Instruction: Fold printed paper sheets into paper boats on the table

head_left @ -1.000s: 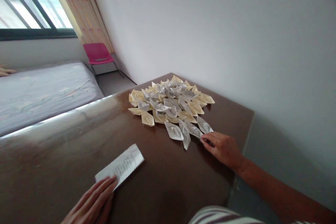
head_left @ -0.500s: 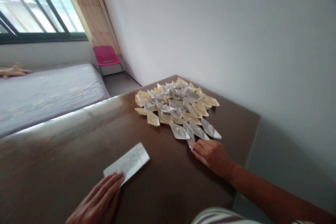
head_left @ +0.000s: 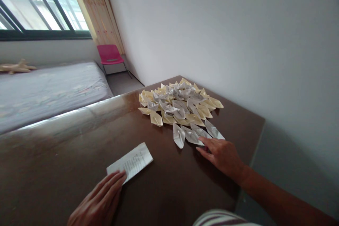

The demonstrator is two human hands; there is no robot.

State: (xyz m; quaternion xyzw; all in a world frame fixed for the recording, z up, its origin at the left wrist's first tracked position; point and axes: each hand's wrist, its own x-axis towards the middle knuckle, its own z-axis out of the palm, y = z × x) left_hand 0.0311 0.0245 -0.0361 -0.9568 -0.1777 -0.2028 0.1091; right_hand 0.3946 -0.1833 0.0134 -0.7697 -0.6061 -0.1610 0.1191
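A folded piece of printed white paper (head_left: 132,160) lies on the brown table. The fingers of my left hand (head_left: 103,196) rest flat on its near end. Further off is a heap of cream and white folded paper boats (head_left: 180,100). Several white paper boats line its near side, including one at the left end (head_left: 179,136) and one beside it (head_left: 190,135). My right hand (head_left: 219,152) is at the near edge of this row, with thumb and forefinger apart. Its fingertips are at the tip of a paper boat and partly cover the boats there.
The glossy brown table (head_left: 66,159) has its right edge close to a white wall (head_left: 212,31). Beyond the table stand a bed (head_left: 53,88) and a pink chair (head_left: 110,54). A striped cloth (head_left: 219,218) shows at the bottom edge.
The boat that my right fingers gripped has turned and lies in the row, and those fingers have parted. The leftmost white boat has swung round to point nearer to me. My left hand stays on the paper.
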